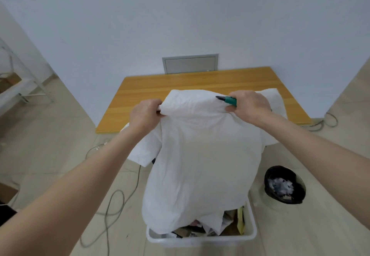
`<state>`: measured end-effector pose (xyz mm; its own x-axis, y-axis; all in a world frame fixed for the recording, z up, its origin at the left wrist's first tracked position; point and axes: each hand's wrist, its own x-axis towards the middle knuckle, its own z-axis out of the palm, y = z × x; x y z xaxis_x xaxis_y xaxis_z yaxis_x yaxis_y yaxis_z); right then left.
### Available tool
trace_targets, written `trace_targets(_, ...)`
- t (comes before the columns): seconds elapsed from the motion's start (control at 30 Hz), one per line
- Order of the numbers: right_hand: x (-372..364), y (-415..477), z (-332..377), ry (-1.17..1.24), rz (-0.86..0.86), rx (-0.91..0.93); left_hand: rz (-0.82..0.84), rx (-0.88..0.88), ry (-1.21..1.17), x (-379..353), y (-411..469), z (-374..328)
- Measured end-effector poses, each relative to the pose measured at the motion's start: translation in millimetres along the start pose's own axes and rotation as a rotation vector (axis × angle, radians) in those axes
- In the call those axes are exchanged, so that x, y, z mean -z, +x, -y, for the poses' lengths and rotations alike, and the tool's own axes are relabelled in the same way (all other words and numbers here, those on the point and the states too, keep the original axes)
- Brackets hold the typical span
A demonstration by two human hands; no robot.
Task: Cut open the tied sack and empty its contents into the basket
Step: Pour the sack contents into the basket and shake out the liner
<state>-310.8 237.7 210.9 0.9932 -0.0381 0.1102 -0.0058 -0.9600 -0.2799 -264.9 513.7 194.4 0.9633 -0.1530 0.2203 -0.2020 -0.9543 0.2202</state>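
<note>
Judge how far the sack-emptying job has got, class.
Done: the sack looks already cut open, since mixed items lie in the basket beneath its mouth. In hand: left hand and right hand grip its upturned bottom, the right also holding a green-handled cutter. Left: whether anything remains inside cannot be seen; probably shake out, then remove the sack.

the white sack [200, 155] hides most of the basket [200, 241]. the right hand [250, 105] covers most of the green tool [230, 101], so its kind is hard to tell. the stuff in the black bin [280, 170] is blurry.
</note>
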Motion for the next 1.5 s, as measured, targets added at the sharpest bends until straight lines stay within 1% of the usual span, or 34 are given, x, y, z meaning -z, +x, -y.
trace_targets(0.03, 0, 0, -1, -0.010, 0.004, 0.008, 0.018, 0.000, 0.007, 1, 0, 0)
trace_targets(0.13, 2, 5, -2, 0.018, -0.140, 0.025, -0.046, 0.006, -0.044, 5, 3, -2)
trace_targets(0.17, 3, 6, -1, 0.012, -0.151, 0.020, -0.021, 0.004, -0.027, 6, 4, -2)
trace_targets(0.23, 4, 6, 1, -0.007, -0.150, 0.036, 0.088, 0.010, -0.015, 8, 5, 1)
trace_targets(0.33, 9, 10, 0, 0.055, -0.287, 0.058, 0.188, 0.020, -0.166, 13, 8, 4)
trace_targets(0.47, 15, 13, 1, 0.100, -0.322, 0.065, 0.326, -0.042, -0.050, 13, 16, 10)
trace_targets(0.5, 16, 13, 2, 0.128, -0.335, 0.060, 0.379, -0.064, -0.099, 13, 19, 13)
trace_targets(0.57, 16, 14, 1, 0.177, -0.348, 0.058, 0.475, -0.071, -0.365, 14, 24, 15)
trace_targets(0.6, 16, 14, 0, 0.194, -0.344, 0.064, 0.495, -0.046, -0.469, 16, 25, 14)
trace_targets(0.63, 16, 15, -1, 0.218, -0.337, 0.067, 0.484, -0.021, -0.502, 17, 27, 14)
trace_targets(0.73, 16, 16, -4, 0.360, -0.309, 0.081, 0.435, -0.012, -0.318, 17, 31, 12)
trace_targets(0.8, 14, 13, -1, 0.439, -0.288, 0.110, 0.404, 0.010, -0.285, 14, 29, 7)
trace_targets(0.87, 13, 9, 2, 0.515, -0.251, 0.129, 0.291, 0.055, -0.350, 7, 26, -4)
trace_targets(0.93, 16, 6, -1, 0.551, -0.179, 0.136, 0.196, 0.090, -0.523, 6, 21, -12)
trace_targets(1.0, 22, 4, -8, 0.596, -0.020, 0.107, 0.172, 0.100, -0.674, 11, 19, -13)
trace_targets(1.07, 30, 1, -17, 0.634, 0.153, 0.042, 0.182, 0.091, -0.712, 19, 16, -15)
trace_targets(1.1, 32, 1, -23, 0.677, 0.204, -0.005, 0.180, 0.087, -0.717, 22, 15, -17)
trace_targets(1.17, 32, 1, -31, 0.794, 0.224, -0.100, 0.179, 0.087, -0.730, 25, 13, -21)
trace_targets(1.2, 30, 1, -35, 0.771, 0.227, -0.118, 0.180, 0.097, -0.742, 25, 13, -21)
trace_targets(1.3, 16, 0, -38, 0.480, 0.334, -0.086, 0.230, 0.102, -0.829, 24, 12, -16)
trace_targets(1.37, 0, -1, -34, 0.445, 0.359, -0.098, 0.258, 0.116, -0.853, 20, 12, -16)
trace_targets(1.5, -24, 0, -24, 0.424, 0.322, -0.184, 0.279, 0.145, -0.850, 14, 8, -18)
